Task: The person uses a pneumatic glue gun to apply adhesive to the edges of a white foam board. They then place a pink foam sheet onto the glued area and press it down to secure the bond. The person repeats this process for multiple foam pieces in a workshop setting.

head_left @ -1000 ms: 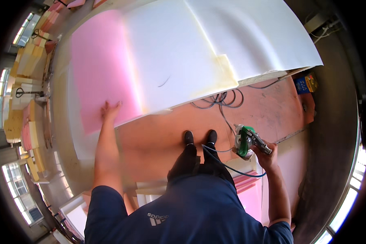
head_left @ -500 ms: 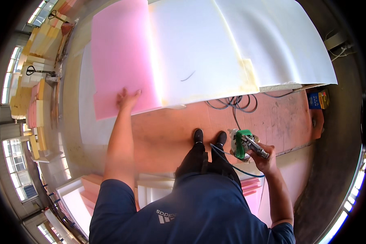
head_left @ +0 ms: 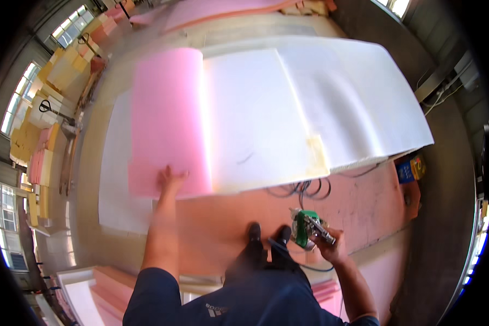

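Observation:
My left hand (head_left: 172,179), its fingers spread, rests on the near end of a pink foam sheet (head_left: 165,119). That sheet lies beside a wide white foam sheet (head_left: 252,119) with yellowish edges. Further right the white foam (head_left: 353,98) bulges in a soft fold. Low on the right, away from the foam, my right hand (head_left: 333,247) is closed round the handle of a metal spray gun (head_left: 316,230). Its cup is wrapped in green cord or banding (head_left: 302,228). A dark hose (head_left: 309,266) trails below the gun.
Coiled hose (head_left: 312,190) lies on reddish floor covering (head_left: 358,206) under the foam's near edge. A blue and yellow box (head_left: 410,170) sits at the right. Stacked foam blocks (head_left: 43,146) and a pallet jack handle (head_left: 46,106) line the left. More foam pieces (head_left: 111,293) lie behind me.
The view has tilted up, so the foam and floor appear lower and more of the far floor shows. My left hand stays on the pink foam; my right still holds the spray gun.

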### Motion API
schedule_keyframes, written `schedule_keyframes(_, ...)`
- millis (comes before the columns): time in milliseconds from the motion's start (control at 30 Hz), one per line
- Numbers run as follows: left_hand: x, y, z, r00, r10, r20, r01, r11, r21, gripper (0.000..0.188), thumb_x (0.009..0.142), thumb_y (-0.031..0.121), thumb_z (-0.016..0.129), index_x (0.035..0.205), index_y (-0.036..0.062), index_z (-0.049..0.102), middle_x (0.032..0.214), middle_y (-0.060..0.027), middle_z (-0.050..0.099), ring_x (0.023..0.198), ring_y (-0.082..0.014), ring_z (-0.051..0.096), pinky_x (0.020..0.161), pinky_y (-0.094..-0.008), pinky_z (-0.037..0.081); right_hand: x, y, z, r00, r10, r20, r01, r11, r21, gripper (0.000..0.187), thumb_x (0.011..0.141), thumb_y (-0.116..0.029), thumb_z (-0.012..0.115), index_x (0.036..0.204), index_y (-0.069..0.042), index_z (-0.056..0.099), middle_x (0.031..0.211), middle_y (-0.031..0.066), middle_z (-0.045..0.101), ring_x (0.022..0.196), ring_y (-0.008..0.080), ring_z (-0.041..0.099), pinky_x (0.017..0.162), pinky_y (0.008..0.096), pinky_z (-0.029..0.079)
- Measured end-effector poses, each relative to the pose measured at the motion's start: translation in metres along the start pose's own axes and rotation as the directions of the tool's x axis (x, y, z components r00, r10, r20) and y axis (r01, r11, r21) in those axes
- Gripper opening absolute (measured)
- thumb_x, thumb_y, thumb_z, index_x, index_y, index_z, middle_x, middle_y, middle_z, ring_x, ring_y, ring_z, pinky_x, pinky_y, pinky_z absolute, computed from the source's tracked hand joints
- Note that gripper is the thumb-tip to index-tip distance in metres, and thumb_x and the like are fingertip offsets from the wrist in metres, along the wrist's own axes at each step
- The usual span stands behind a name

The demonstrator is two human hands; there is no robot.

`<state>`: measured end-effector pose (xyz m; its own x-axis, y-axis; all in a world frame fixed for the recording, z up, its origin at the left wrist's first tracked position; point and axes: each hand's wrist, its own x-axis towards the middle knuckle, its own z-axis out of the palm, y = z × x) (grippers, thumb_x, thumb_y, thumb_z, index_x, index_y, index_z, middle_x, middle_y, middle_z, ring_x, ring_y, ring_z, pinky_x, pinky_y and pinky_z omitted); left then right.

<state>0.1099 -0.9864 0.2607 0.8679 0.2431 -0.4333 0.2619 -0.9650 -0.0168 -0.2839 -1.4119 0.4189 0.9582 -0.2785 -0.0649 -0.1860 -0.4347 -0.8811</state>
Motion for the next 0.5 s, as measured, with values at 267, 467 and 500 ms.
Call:
schedule_keyframes(267,0.006,-0.012,0.009,0.999,-0.013,-0.04,0.009,0.996,-0.088,0.109,0.078,0.08,0.055,0.161,0.0247,0.01,0.165,-0.0226,0.003,0.143,-0.0613,0.014,0.116,-0.0649,0.019,0.035,-0.015,0.016,0.919,0.238,-0.314,-0.147,0.946,0.288,0.011,0.09,-0.007,0.071,0.082,0.0,0.069,0.06,-0.0017,0.056,0.054,0.0052,0.051,0.047,0.0264,0.038)
schedule_keyframes(467,0.006,-0.005,0.011,0.999,-0.006,-0.04,0.001,0.994,-0.11,0.11,0.077,0.079,0.057,0.16,0.0211,0.015,0.164,-0.0264,0.008,0.147,-0.0535,0.013,0.117,-0.0652,0.016,0.074,-0.032,0.025,0.897,0.186,-0.402,-0.09,0.965,0.246,0.01,0.089,-0.007,0.072,0.083,0.0,0.068,0.063,-0.0039,0.055,0.059,0.0031,0.047,0.051,0.0249,0.038)
schedule_keyframes(500,0.008,-0.013,0.011,0.999,-0.006,-0.045,0.002,0.994,-0.106,0.11,0.077,0.08,0.056,0.161,0.0227,0.013,0.164,-0.0261,0.007,0.145,-0.058,0.013,0.116,-0.0653,0.017,0.078,-0.039,0.027,0.909,0.17,-0.381,-0.084,0.969,0.232,0.01,0.089,-0.007,0.073,0.088,0.002,0.069,0.065,-0.0033,0.056,0.063,0.0031,0.047,0.054,0.025,0.04)
